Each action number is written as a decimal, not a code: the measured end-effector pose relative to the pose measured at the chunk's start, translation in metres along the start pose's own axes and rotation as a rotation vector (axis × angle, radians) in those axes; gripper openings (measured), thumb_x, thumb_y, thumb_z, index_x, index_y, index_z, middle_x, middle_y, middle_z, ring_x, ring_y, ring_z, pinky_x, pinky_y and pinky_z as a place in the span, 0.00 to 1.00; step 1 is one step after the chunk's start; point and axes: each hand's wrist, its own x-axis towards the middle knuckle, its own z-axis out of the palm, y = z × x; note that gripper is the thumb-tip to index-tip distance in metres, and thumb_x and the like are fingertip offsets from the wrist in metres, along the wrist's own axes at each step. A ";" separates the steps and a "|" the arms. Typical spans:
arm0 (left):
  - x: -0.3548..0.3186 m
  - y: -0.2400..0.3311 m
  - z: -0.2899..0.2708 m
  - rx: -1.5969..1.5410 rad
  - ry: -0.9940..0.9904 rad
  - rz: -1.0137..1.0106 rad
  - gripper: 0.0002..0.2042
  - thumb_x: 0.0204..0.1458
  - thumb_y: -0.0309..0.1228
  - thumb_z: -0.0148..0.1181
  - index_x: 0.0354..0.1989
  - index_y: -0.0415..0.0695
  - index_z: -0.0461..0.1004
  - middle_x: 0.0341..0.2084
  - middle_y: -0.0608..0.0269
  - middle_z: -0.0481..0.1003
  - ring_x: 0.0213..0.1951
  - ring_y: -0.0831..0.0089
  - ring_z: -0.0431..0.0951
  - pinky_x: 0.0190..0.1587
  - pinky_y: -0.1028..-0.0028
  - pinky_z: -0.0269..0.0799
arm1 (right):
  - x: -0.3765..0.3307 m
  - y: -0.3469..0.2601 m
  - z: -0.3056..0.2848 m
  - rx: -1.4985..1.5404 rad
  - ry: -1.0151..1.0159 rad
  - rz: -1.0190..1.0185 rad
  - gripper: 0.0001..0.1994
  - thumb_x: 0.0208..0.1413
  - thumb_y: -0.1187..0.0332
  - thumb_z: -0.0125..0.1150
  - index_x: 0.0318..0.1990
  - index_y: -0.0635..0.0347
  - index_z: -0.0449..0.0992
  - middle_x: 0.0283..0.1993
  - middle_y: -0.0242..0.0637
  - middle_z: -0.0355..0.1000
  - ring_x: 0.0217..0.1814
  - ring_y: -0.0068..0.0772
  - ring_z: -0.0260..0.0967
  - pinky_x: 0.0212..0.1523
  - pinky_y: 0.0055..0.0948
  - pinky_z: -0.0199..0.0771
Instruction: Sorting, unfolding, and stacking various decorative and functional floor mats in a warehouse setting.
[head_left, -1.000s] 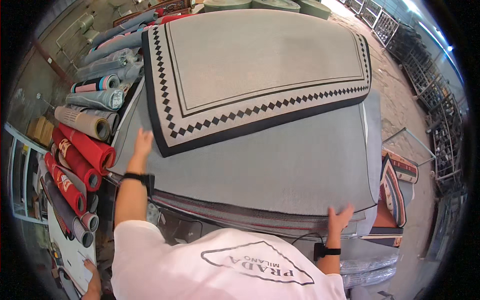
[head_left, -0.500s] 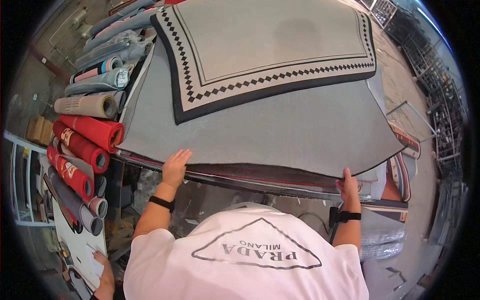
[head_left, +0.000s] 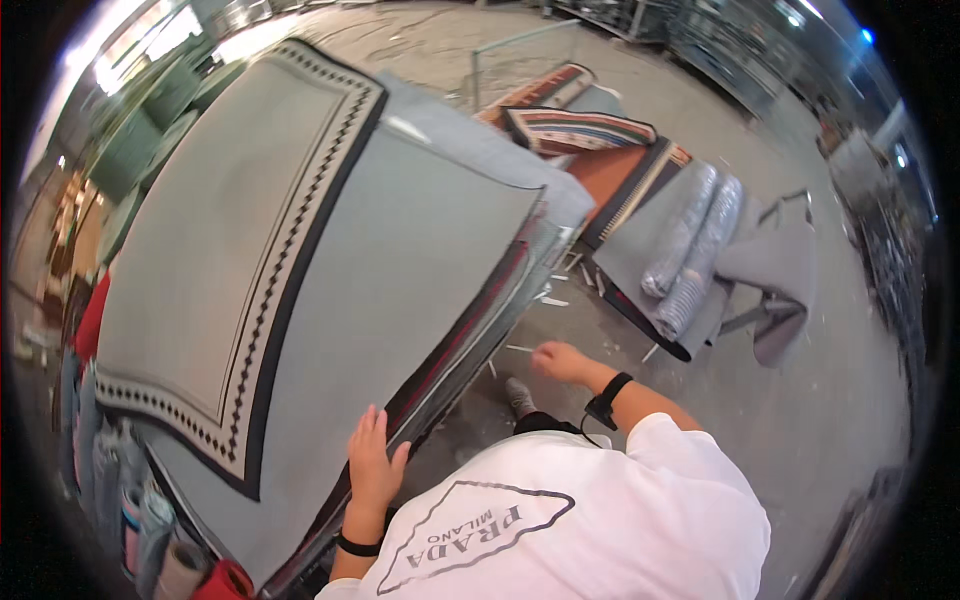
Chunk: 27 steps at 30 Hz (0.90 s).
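Note:
My left hand (head_left: pixel 372 465) is at the near edge of a stack of carpets, fingers stretched out and thumb apart, against the plain grey carpet (head_left: pixel 415 240) on the stack. It grips nothing. On top of that carpet lies a beige-grey rug (head_left: pixel 215 220) with a black edge and a row of black diamonds. My right hand (head_left: pixel 560 362) hangs in the air over the floor, right of the stack, with its fingers curled in. Nothing shows in it, and it touches no carpet.
Plastic-wrapped rolls (head_left: pixel 690 240) lie on grey carpet pieces to the right. Behind them are a striped rug (head_left: pixel 580 132) and an orange mat (head_left: pixel 612 180). Rolled rugs, one red (head_left: pixel 225 582), stand at the lower left. White scraps (head_left: pixel 550 300) litter the floor beside the stack.
My view and body have turned to the right. My right hand has let go of the grey carpet's edge and is now away from the stack; my left hand remains at the edge.

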 end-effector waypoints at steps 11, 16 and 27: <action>0.207 0.118 0.046 -0.060 -0.283 0.374 0.22 0.40 0.30 0.58 0.46 0.38 0.63 0.50 0.47 0.60 0.48 0.52 0.63 0.48 0.63 0.59 | -0.025 0.222 -0.106 0.429 0.360 0.419 0.13 0.50 0.65 0.46 0.36 0.65 0.70 0.30 0.36 0.70 0.30 0.27 0.67 0.32 0.24 0.69; 0.352 0.139 0.098 0.008 -0.262 0.197 0.21 0.42 0.30 0.56 0.47 0.39 0.63 0.51 0.49 0.59 0.51 0.54 0.60 0.52 0.64 0.57 | 0.051 0.299 -0.170 0.525 0.276 0.528 0.12 0.51 0.65 0.45 0.35 0.64 0.70 0.28 0.36 0.70 0.27 0.27 0.67 0.30 0.23 0.68; 0.519 0.096 0.215 0.515 -0.326 -0.167 0.27 0.45 0.38 0.49 0.52 0.36 0.56 0.55 0.45 0.52 0.57 0.50 0.49 0.54 0.54 0.44 | 0.466 0.227 -0.405 0.114 0.571 0.080 0.13 0.48 0.61 0.46 0.36 0.57 0.70 0.34 0.47 0.70 0.40 0.47 0.67 0.40 0.36 0.66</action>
